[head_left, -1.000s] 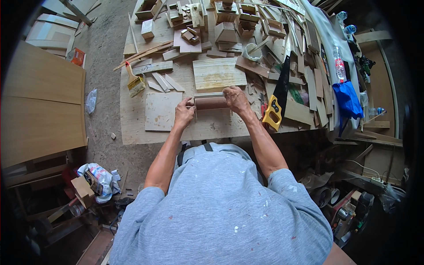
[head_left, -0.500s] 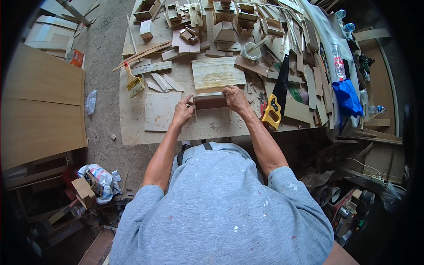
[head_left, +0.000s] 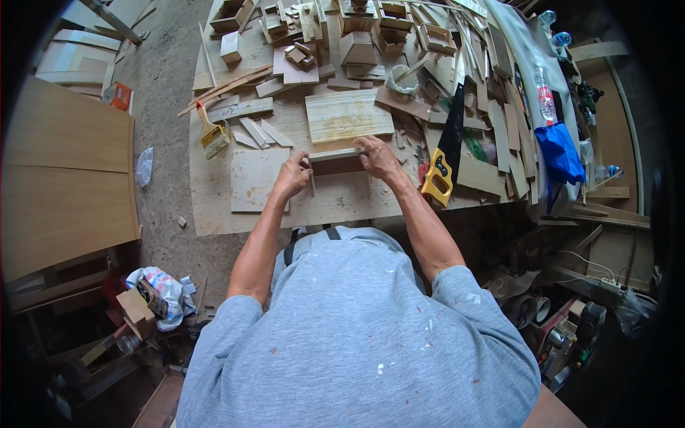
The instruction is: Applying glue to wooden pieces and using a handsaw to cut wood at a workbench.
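Note:
A small wooden box frame point(head_left: 338, 165) stands on the workbench point(head_left: 342, 208) in front of me, its upper board pale and its inside darker brown. My left hand point(head_left: 291, 177) grips its left end, with fingers bent around the corner. At the right end, my right hand point(head_left: 379, 158) is closed over the top corner, thumb and fingers pinching the edge. Just beyond the frame lies a pale board point(head_left: 348, 115) with brownish stains. A flat square panel point(head_left: 258, 180) rests beside my left hand. The frame's underside is hidden.
A yellow-handled handsaw point(head_left: 444, 153) lies right of my hand, near wood offcuts point(head_left: 479, 177). At left is a paintbrush point(head_left: 213, 135). Farther back are a white tub point(head_left: 402, 80) with a stick in it and several small wooden boxes point(head_left: 358, 48). A blue bag point(head_left: 559, 153) hangs at right.
The view has shifted slightly, so the bench and its things sit a little farther left in the picture. Both hands keep their hold on the box frame, which looks nearly unchanged.

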`<action>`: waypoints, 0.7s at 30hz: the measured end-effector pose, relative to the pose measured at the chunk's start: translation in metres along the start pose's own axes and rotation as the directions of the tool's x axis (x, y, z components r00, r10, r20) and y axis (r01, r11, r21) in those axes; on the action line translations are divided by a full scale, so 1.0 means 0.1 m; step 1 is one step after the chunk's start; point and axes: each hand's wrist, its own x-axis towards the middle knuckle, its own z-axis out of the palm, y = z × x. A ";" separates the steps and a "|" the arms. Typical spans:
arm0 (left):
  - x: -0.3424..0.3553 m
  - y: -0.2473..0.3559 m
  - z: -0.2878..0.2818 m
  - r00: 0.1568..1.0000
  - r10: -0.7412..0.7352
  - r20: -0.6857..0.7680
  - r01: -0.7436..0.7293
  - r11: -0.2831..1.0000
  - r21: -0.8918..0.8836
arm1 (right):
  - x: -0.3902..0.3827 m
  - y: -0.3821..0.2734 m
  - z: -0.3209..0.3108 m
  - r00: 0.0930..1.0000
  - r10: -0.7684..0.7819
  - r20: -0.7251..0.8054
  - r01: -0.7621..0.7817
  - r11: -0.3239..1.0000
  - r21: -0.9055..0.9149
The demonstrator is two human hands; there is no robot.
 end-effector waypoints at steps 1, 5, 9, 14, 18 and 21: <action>0.01 -0.01 -0.01 1.000 -0.002 0.012 0.002 1.000 -0.005 | -0.01 0.00 0.00 0.999 0.007 -0.033 -0.004 0.997 0.072; 0.07 -0.11 -0.01 0.998 0.066 0.007 -0.066 0.998 0.006 | -0.06 0.14 0.00 0.995 0.007 -0.099 0.020 0.963 0.267; 0.10 -0.12 0.00 0.999 0.048 0.017 -0.048 0.999 0.010 | -0.13 0.31 0.05 0.993 0.116 -0.005 -0.102 0.896 0.433; 0.12 -0.17 0.01 0.998 0.059 0.009 -0.059 0.998 0.003 | -0.16 0.38 0.09 0.992 0.125 -0.017 -0.103 0.883 0.458; 0.11 -0.15 0.00 0.997 0.073 0.006 -0.073 0.997 0.002 | -0.16 0.37 0.08 0.996 0.087 -0.003 -0.073 0.850 0.521; 0.08 -0.08 -0.03 0.999 0.027 0.032 -0.028 0.999 0.040 | -0.18 0.34 0.08 0.987 0.157 0.031 -0.149 0.834 0.532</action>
